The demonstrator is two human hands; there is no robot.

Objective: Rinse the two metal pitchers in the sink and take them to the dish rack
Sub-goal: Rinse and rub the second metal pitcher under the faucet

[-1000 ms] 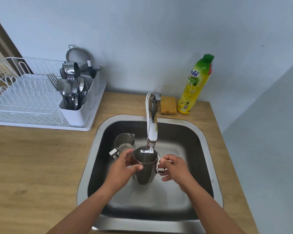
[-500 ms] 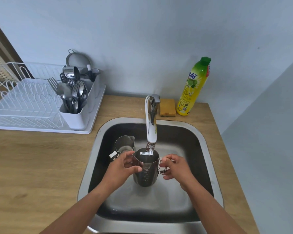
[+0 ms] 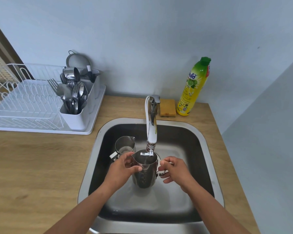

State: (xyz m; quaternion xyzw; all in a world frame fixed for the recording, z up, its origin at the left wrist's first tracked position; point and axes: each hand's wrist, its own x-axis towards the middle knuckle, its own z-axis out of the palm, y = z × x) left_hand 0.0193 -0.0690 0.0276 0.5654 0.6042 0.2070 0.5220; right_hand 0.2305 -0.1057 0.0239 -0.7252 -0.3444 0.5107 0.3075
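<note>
A metal pitcher (image 3: 144,173) is held upright over the middle of the steel sink (image 3: 208,149), its mouth right under the tap spout (image 3: 151,130). My left hand (image 3: 121,169) grips its left side near the rim. My right hand (image 3: 175,168) holds its handle on the right. A second, smaller metal pitcher (image 3: 124,145) stands on the sink floor at the back left, just behind my left hand. The white dish rack (image 3: 24,107) sits on the counter to the left of the sink.
A cutlery holder (image 3: 81,105) full of forks and spoons stands at the rack's right end. A yellow sponge (image 3: 167,108) and a green-capped soap bottle (image 3: 194,88) stand behind the sink. A wall closes the right side. Wooden counter (image 3: 32,166) stretches left.
Both hands keep the same hold on the pitcher under the spout. The view has shifted slightly; the pitcher has barely moved.
</note>
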